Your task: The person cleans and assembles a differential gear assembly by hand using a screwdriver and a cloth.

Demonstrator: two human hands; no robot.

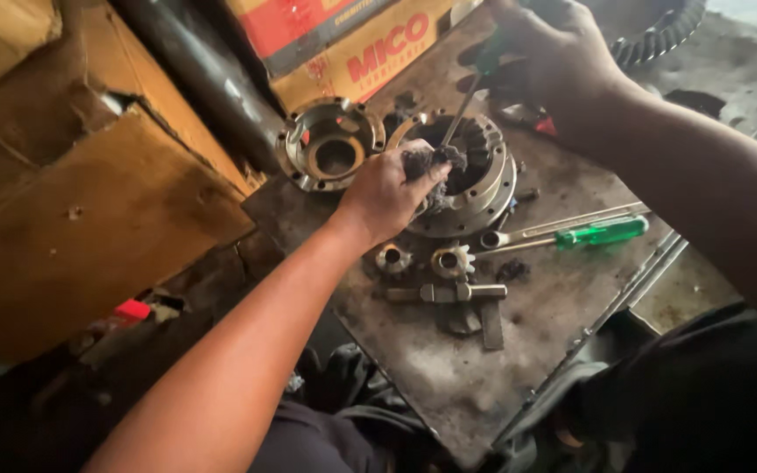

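Observation:
My left hand (pixel 387 193) pinches a dirty grey rag (pixel 435 162) at the rim of a round metal differential case (pixel 484 188) that sits on a greasy metal plate (pixel 449 368). My right hand (pixel 545 52) grips a green-handled screwdriver (pixel 475 83) whose shaft slants down into the case beside the rag. The second half of the housing (pixel 330 144) lies just left of the case. Two small bevel gears (pixel 422 260) and a cross-shaped pin (pixel 462 298) rest on the plate below my left hand.
A second green-handled screwdriver (pixel 602 233) and a ring spanner (pixel 562 223) lie right of the case. A red and yellow carton (pixel 352 44) and a dark steel tube (pixel 199 70) stand behind. Brown cardboard (pixel 89 228) covers the left. A large toothed ring gear (pixel 659 35) sits top right.

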